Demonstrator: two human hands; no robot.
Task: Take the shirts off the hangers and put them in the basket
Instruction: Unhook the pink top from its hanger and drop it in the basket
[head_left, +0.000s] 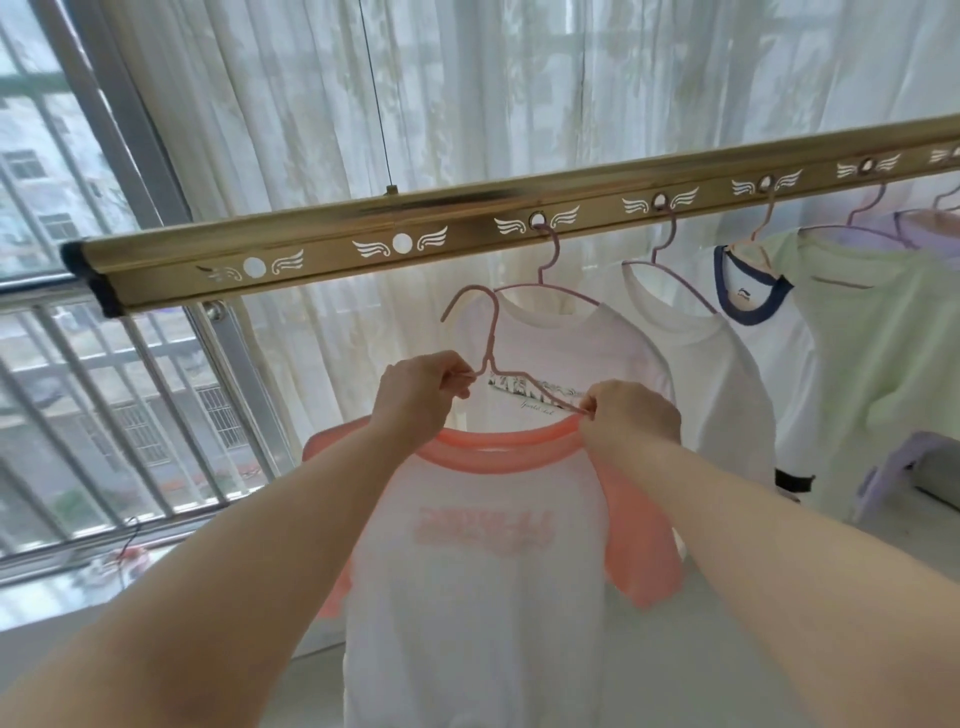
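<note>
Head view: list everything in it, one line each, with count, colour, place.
raglan shirt: one, white with coral sleeves, held before the rail.
pink hanger: one, pink, off the rail, in both hands.
hung shirts: at least four, white, navy-trimmed, pale green, right, on rail.
rail: one, gold, across the top.
curtain: one, sheer white, behind.
window frame: one, grey, left.
left hand: grips the hanger.
right hand: pinches the hanger's end.

Left hand (421, 389), right hand (631, 410): pinch grips

The gold drying rail (322, 236) carries hangers (550, 260) hooked through its holes, bearing a printed white shirt (597, 343), plain white shirt (727, 395), navy-collared shirt (753, 296) and green shirt (872, 332).
</note>
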